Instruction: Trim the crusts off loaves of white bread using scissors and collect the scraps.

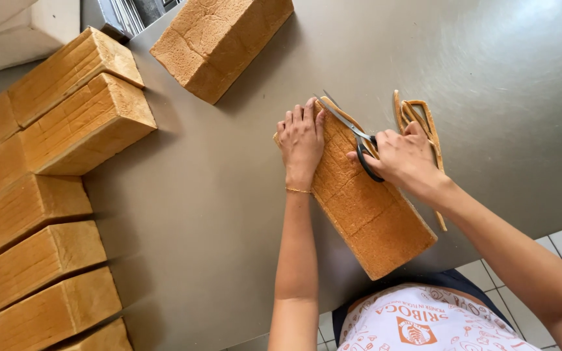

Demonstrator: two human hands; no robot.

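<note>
Two hands at work: left hand flat on the loaf, right hand working the scissors
Loaf in hand: long square sandwich loaf lying on the steel worktop, near its front edge, one end toward the person
Left grip: wide, palm and fingers spread on the far end of the crust, holding nothing, only pressing
Right grip: closed through the black handle loops of the scissors; blades partly apart, running along the loaf's upper right edge
Crust strips: thin brown trimmings lying on the worktop just beside the right hand, apart from the loaf
Other loaves: row of like loaves stacked at the left side, one more loaf at the far end, all well apart from the cut
Risk 1, judged: blade tips point toward the left fingertips, which lie close to the cut line; a quick snip could nick them
Risk 2, judged: soft crumb may crush or tear if the left palm presses hard, leaving a ragged edge
Risk 3, judged: blades could wander into the loaf and take crumb with the crust
Risk 4, judged: loaf end lies near the worktop edge; a push could slide it off
</note>
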